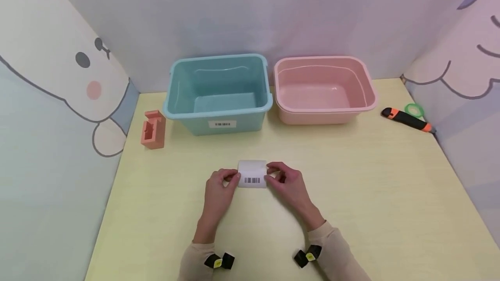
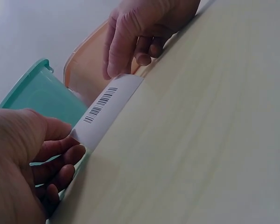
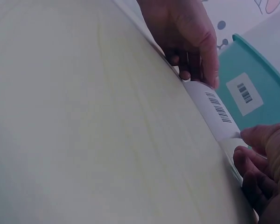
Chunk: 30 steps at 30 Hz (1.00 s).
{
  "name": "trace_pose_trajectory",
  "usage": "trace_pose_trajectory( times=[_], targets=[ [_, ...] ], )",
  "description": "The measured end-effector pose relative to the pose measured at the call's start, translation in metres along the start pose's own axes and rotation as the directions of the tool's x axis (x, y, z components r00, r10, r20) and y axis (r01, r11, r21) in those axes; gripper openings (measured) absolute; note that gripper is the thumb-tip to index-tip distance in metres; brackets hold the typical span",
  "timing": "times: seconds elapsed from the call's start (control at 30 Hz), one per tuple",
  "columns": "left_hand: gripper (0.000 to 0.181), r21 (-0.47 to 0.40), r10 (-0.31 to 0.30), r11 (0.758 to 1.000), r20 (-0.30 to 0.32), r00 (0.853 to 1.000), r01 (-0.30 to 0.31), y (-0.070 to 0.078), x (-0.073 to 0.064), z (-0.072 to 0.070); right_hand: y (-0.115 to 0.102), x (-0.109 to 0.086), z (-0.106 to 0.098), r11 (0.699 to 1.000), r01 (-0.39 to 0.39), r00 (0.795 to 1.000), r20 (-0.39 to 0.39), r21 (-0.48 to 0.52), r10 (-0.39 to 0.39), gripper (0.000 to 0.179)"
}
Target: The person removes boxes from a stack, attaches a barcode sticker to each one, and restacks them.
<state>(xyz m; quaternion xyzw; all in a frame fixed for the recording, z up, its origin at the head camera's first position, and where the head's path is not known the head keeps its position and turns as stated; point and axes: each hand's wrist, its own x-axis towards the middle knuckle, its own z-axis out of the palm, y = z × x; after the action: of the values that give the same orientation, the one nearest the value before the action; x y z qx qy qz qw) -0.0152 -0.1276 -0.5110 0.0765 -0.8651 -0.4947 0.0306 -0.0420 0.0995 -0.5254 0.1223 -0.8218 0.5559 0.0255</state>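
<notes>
Left hand [image 1: 218, 191] pinches left edge of white barcode label [image 1: 252, 171]; right hand [image 1: 290, 185] pinches right edge. Label between hands, low at worktop [image 1: 375, 185], nearer person than blue bin [image 1: 197, 126].

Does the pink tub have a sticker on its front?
No, the pink tub has a plain front; the blue tub has a sticker.

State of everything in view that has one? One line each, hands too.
White barcode label: held at both side edges, barcode showing.
Left hand: pinching the label's left edge.
Right hand: pinching its right edge.
Teal bin: upright, open-topped, label on front.
Pink bin: upright, open-topped, no front label visible.
Coral holder: set down, unheld.
Utility knife: lying down, blade position unclear.
Green roll: lying by the knife.
</notes>
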Motion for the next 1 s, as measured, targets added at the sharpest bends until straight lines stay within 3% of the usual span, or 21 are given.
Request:
trace_pose_trajectory(
  times=[0.23,0.4,0.5,0.67,1.0],
  targets=[
    [0.016,-0.009,-0.011,1.0,-0.005,1.0,0.011,0.003,0.004,0.001,0.0,0.001,0.002,1.0,-0.005,1.0,-0.014,0.023,0.005,0.027],
    [0.017,-0.051,0.017,0.999,-0.014,1.0,-0.018,0.004,0.01,0.001,0.0,0.002,0.002,0.996,-0.047,0.999,-0.019,0.081,0.049,0.023],
    [0.016,-0.098,-0.006,0.995,-0.012,1.0,0.005,0.002,0.011,-0.001,0.001,0.001,0.003,0.99,-0.084,0.996,-0.004,0.11,0.085,0.021],
    [0.015,-0.192,-0.046,0.98,0.021,0.999,0.05,0.001,0.012,-0.005,0.001,-0.001,0.003,0.986,-0.118,0.993,0.024,0.121,0.116,0.02],
    [0.014,-0.26,-0.051,0.963,0.071,0.996,0.068,0.004,0.016,-0.006,0.0,0.0,0.0,0.984,-0.105,0.994,0.034,0.14,0.101,0.02]
  ],
)
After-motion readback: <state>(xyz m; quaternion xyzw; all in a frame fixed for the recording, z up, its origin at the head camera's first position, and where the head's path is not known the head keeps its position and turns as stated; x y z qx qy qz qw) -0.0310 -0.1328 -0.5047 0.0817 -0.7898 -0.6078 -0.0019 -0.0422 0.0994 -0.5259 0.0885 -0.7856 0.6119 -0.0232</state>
